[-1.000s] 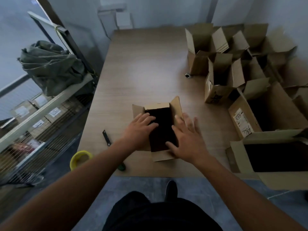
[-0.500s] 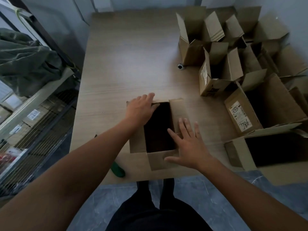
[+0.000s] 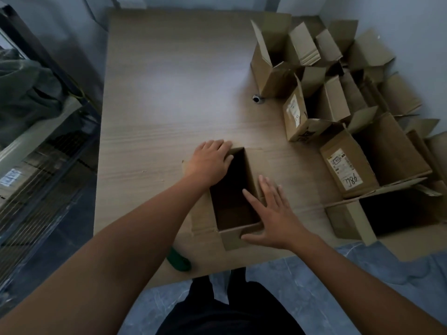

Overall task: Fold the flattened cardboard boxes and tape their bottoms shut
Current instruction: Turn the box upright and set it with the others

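A small cardboard box [image 3: 233, 236] stands open side up near the front edge of the wooden table [image 3: 169, 93], its flaps spread outward and its inside dark. My left hand [image 3: 210, 160] lies on the box's far left corner and left flap, fingers reaching over the far rim. My right hand [image 3: 273, 213] rests flat with straight, spread fingers on the right flap and near right corner. Neither hand holds anything else.
Several erected open boxes [image 3: 314, 100] crowd the table's right side, one with a white label [image 3: 343, 169]. A small dark round object [image 3: 257, 99] lies by them. A green-handled tool [image 3: 180, 261] sits at the front edge. A metal rack [image 3: 36, 153] stands left.
My left hand has slid from the middle of the box to its far left corner. The right hand has shifted to the right flap. The flaps have spread and the view tilted downward.
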`<state>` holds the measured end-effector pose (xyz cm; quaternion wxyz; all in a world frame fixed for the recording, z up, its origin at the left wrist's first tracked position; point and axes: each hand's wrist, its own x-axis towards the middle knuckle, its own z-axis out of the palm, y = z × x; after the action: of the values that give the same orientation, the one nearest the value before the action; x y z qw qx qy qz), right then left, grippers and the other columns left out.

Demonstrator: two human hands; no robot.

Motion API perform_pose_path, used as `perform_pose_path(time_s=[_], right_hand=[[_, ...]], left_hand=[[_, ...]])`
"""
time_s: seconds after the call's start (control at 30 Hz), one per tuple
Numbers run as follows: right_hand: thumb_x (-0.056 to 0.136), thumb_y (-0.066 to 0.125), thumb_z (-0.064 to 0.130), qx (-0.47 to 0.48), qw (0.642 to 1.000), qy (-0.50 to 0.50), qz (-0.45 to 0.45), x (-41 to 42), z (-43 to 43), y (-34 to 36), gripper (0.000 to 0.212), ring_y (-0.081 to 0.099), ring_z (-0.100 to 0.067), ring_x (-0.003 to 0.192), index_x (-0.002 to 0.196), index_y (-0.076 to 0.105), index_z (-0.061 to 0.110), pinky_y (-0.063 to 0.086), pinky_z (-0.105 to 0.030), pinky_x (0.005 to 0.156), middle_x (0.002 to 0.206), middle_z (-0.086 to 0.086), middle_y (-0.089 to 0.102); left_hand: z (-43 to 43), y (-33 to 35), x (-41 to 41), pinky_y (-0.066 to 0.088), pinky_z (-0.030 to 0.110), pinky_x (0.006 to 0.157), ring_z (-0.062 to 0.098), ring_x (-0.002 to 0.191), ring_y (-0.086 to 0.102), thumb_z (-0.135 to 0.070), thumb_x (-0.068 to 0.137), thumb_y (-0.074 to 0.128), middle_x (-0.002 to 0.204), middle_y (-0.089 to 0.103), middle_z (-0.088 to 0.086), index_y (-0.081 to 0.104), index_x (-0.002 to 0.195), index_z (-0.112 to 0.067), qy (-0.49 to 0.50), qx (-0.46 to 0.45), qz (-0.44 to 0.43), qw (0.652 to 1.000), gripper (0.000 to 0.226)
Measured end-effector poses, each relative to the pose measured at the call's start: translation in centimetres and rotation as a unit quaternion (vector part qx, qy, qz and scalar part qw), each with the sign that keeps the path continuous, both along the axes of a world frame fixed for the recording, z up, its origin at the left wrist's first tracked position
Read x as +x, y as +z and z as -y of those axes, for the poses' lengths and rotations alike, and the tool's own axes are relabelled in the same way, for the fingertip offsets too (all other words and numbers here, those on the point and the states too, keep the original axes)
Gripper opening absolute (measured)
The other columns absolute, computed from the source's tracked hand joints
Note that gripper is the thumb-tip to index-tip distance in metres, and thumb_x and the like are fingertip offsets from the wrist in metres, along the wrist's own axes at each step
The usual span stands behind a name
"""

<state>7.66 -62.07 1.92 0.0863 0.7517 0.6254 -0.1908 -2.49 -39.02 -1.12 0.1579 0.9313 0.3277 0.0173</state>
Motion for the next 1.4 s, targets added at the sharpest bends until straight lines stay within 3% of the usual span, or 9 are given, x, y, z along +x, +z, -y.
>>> perform_pose_path(time_s=[0.17,0.33,0.43,0.53,0.8,1.0,1.13,1.3,1.4], right_hand=[[0.073,0.051,0.084,0.034,0.999,-0.015,-0.008,0.4,0.4,-1.9,0.111,-0.035,-0.027,0.149,0.162,0.010,0.033,-0.009,-0.051,0.124,0.163,-0.014,-0.032],[0.075,0.077,0.060,0.129,0.991,-0.005,-0.033,0.8,1.3,-4.3,0.076,-0.014,-0.034,0.155,0.140,0.056,0.027,0.010,-0.059,0.124,0.168,-0.020,-0.011],[0.076,0.072,0.067,0.113,0.992,-0.002,-0.047,0.6,1.3,-3.6,0.083,-0.021,-0.032,0.154,0.146,0.047,0.030,0.009,-0.059,0.125,0.167,-0.017,-0.019],[0.076,0.049,0.087,0.031,0.991,-0.027,-0.128,0.9,1.2,-1.4,0.096,-0.039,-0.020,0.147,0.158,0.023,0.042,-0.011,-0.049,0.124,0.161,-0.003,-0.039],[0.094,0.062,0.050,0.179,0.952,-0.144,-0.201,1.1,-0.2,0.3,0.089,-0.003,-0.023,0.156,0.163,0.012,0.022,0.013,-0.042,0.124,0.170,-0.002,-0.004],[0.094,0.068,0.025,0.099,0.918,-0.152,-0.351,-0.3,0.1,-3.8,0.104,-0.006,-0.017,0.156,0.161,-0.011,0.025,0.010,-0.041,0.127,0.169,0.006,-0.013],[0.098,0.057,0.008,0.102,0.874,-0.180,-0.441,-0.5,0.5,-5.6,0.096,0.002,-0.018,0.155,0.161,-0.012,0.030,0.014,-0.038,0.126,0.169,0.007,-0.007],[0.102,0.055,0.036,0.117,0.935,-0.157,-0.297,0.0,0.6,-4.7,0.087,-0.007,-0.018,0.156,0.162,-0.006,0.022,0.007,-0.044,0.128,0.170,0.000,-0.011],[0.102,0.046,0.051,0.180,0.960,-0.146,-0.156,0.3,1.9,-2.2,0.076,-0.015,-0.022,0.155,0.162,0.009,0.024,0.005,-0.045,0.124,0.170,-0.003,-0.012]], left_hand=[[-0.2,0.6,0.9,0.043,0.039,0.081,0.028,0.112,0.057,-0.051,0.104,0.035,0.125,0.060,0.002,0.049,0.128,-0.024,-0.009,-0.028,-0.039,0.999,0.038],[-0.3,0.4,1.1,0.038,0.039,0.075,0.029,0.104,0.058,-0.042,0.108,0.030,0.116,0.062,0.003,0.051,0.118,-0.023,0.009,-0.034,-0.034,0.999,0.030],[-0.2,0.8,0.8,0.041,0.043,0.093,0.028,0.119,0.055,-0.043,0.107,0.032,0.133,0.058,0.004,0.049,0.131,-0.024,-0.004,-0.048,-0.051,0.998,0.035],[2.0,1.5,-0.5,0.004,0.054,0.125,0.021,0.155,0.017,-0.043,0.104,0.039,0.166,0.024,0.002,0.034,0.151,-0.024,0.031,0.034,-0.009,0.999,0.051],[13.0,1.4,-6.0,-0.008,0.041,0.126,0.023,0.155,-0.017,-0.044,0.101,0.046,0.170,-0.013,0.004,-0.005,0.162,-0.016,0.243,-0.046,0.039,0.968,0.084],[15.3,-0.6,-7.5,0.020,0.039,0.124,0.019,0.152,0.013,-0.006,0.099,0.051,0.168,0.011,0.001,0.001,0.162,-0.020,0.336,-0.299,0.222,0.865,0.082],[15.2,-1.1,-6.5,0.052,0.031,0.085,0.018,0.114,0.054,-0.004,0.100,0.047,0.143,0.048,0.006,0.016,0.160,-0.029,0.373,-0.430,0.267,0.777,0.072],[15.7,-0.5,-7.5,0.034,0.047,0.118,0.029,0.147,0.032,-0.041,0.099,0.059,0.165,0.024,0.005,0.006,0.162,-0.029,0.371,-0.412,0.269,0.787,0.083],[15.5,0.7,-9.4,0.036,0.045,0.111,0.031,0.146,0.033,-0.051,0.098,0.058,0.166,0.022,0.004,0.003,0.162,-0.028,0.427,-0.399,0.304,0.752,0.088]])
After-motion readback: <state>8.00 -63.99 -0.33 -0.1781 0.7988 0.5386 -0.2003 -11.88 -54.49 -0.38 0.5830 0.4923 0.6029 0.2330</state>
